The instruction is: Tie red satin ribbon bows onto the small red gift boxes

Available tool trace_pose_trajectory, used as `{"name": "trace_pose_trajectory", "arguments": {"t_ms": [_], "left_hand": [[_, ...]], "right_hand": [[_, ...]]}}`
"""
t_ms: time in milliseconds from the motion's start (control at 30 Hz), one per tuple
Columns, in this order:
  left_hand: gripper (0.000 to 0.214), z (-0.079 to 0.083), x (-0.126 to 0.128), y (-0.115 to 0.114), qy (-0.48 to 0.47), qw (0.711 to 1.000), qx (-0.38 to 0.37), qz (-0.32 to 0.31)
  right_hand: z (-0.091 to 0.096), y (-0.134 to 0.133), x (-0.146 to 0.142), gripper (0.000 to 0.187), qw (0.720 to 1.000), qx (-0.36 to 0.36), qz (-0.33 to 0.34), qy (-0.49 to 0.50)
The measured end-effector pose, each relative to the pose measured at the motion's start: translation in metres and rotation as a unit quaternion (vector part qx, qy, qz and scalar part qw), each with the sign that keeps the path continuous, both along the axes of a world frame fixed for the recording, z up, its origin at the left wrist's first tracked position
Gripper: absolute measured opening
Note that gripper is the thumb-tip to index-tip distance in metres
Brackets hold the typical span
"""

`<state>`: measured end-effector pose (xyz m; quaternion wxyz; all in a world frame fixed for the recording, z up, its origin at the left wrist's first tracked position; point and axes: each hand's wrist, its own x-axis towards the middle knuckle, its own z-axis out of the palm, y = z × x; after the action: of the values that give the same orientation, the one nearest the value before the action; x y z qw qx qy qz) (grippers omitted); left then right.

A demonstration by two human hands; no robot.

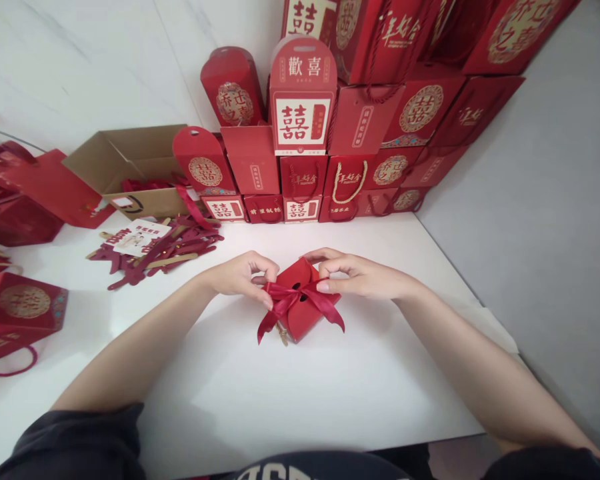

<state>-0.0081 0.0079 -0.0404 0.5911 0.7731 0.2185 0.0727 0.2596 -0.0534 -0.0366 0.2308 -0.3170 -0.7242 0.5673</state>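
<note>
A small red gift box lies on the white table in front of me, its curved flaps meeting at the top. Across it runs a dark red satin ribbon tied in a bow, with two tails hanging down. My left hand pinches the bow's left loop between thumb and fingers. On the other side, my right hand pinches the right loop, with its index finger at the box's far edge. A bit of gold cord sticks out under the box at the lower left.
Stacked red gift boxes stand against the back wall. To the left is an open cardboard box with red ribbon in it, beside a pile of dark red cut-out pieces. More red boxes sit at the far left. A grey wall bounds the right.
</note>
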Motion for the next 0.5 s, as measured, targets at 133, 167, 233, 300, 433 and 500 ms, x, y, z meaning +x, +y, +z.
{"name": "trace_pose_trajectory", "arguments": {"t_ms": [133, 167, 233, 300, 433, 500], "left_hand": [[0.036, -0.0019, -0.0015, 0.001, 0.002, 1.0, 0.003, 0.009], [0.037, -0.0017, -0.0018, 0.0012, 0.004, 1.0, 0.0, 0.009], [0.036, -0.0005, -0.0022, 0.0016, 0.008, 1.0, 0.005, 0.009], [0.034, 0.0015, -0.0024, 0.0018, 0.011, 1.0, 0.026, 0.005], [0.031, 0.0055, -0.0028, 0.002, 0.023, 0.997, 0.068, 0.0], [0.03, 0.0064, -0.0033, 0.0026, 0.028, 0.997, 0.071, -0.004]], "right_hand": [[-0.0009, 0.0006, -0.0003, 0.018, 1.0, 0.002, 0.0, 0.0], [-0.0012, 0.0006, -0.0004, 0.018, 1.0, 0.002, 0.0, 0.0], [-0.001, 0.0002, -0.0003, 0.018, 1.0, 0.003, -0.002, -0.001], [0.0001, -0.0008, 0.0, 0.018, 1.0, 0.007, -0.007, -0.008], [0.0018, -0.002, 0.0009, 0.02, 0.999, 0.021, -0.01, -0.028], [0.0002, -0.0009, 0.0011, 0.02, 0.999, 0.022, -0.007, -0.023]]}}
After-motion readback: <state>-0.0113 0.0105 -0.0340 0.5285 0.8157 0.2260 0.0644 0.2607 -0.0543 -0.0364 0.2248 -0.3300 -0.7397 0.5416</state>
